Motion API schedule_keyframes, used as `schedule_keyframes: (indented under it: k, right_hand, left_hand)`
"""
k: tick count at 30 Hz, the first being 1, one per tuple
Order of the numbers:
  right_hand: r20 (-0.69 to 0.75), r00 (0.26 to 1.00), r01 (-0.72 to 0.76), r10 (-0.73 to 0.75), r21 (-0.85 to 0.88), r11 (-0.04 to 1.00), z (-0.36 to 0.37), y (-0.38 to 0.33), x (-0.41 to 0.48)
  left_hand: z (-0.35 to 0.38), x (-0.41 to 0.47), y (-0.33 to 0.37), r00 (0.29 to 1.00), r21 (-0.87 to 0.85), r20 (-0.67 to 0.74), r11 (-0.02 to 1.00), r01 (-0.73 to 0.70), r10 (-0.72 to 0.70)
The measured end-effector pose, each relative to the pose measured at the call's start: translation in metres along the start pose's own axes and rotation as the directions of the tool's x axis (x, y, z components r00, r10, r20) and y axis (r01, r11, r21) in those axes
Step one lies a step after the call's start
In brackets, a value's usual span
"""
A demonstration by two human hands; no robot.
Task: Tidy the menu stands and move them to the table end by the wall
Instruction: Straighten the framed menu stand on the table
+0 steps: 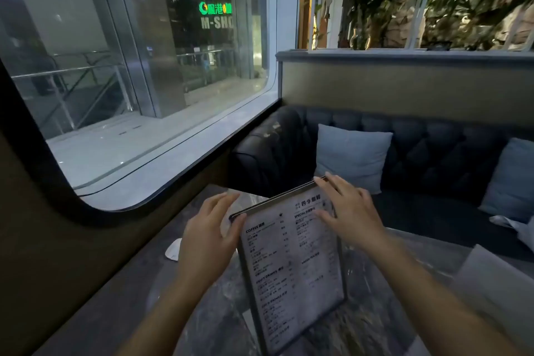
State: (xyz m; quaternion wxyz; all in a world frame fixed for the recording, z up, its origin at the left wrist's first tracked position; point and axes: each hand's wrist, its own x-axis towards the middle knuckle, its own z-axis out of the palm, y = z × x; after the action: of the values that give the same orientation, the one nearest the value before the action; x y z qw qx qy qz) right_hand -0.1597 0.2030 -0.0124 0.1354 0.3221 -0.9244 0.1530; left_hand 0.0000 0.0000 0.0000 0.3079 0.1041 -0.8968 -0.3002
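A tall menu stand (291, 269) with a dark frame and a white printed sheet stands upright, leaning back a little, on the dark marble table (375, 283). My left hand (208, 237) grips its upper left edge, thumb on the front. At its top right corner my right hand (346, 211) rests with fingers spread, thumb on the printed face. Only one stand shows clearly; a second thin edge seems to run along its top, but I cannot tell if that is another stand.
The wall with a big rounded window (144, 81) runs along the table's left side. A small white object (173, 248) lies on the table by the wall. Beyond the table is a dark tufted sofa (433, 153) with light blue cushions (351, 156).
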Motion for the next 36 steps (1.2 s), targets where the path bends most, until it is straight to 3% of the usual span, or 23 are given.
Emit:
schedule_keyframes:
  k: [4, 8, 19, 28, 36]
  right_hand:
    - [-0.069, 0.997, 0.027, -0.03, -0.049, 0.998, -0.002, 0.002, 0.008]
    - [-0.068, 0.997, 0.032, -0.03, 0.023, 0.999, -0.001, -0.001, 0.015]
    - [-0.145, 0.989, 0.027, -0.022, 0.03, 0.999, 0.002, -0.002, 0.012]
    - [-0.155, 0.987, -0.062, 0.047, -0.091, 0.994, -0.01, 0.003, -0.008]
    - [-0.24, 0.969, -0.112, 0.06, -0.208, 0.972, -0.021, 0.005, -0.031]
  left_hand:
    - [0.004, -0.003, -0.006, 0.996, -0.049, -0.077, 0.998, 0.037, -0.041]
    - [0.003, -0.003, -0.008, 0.992, -0.053, -0.121, 0.998, 0.02, -0.026]
    - [0.005, 0.002, -0.011, 0.992, -0.038, -0.103, 0.997, 0.071, -0.074]
    - [0.017, 0.029, -0.011, 0.988, -0.005, -0.019, 0.988, 0.155, -0.156]
    - [0.027, 0.056, -0.008, 0.979, -0.103, 0.133, 0.98, 0.169, -0.155]
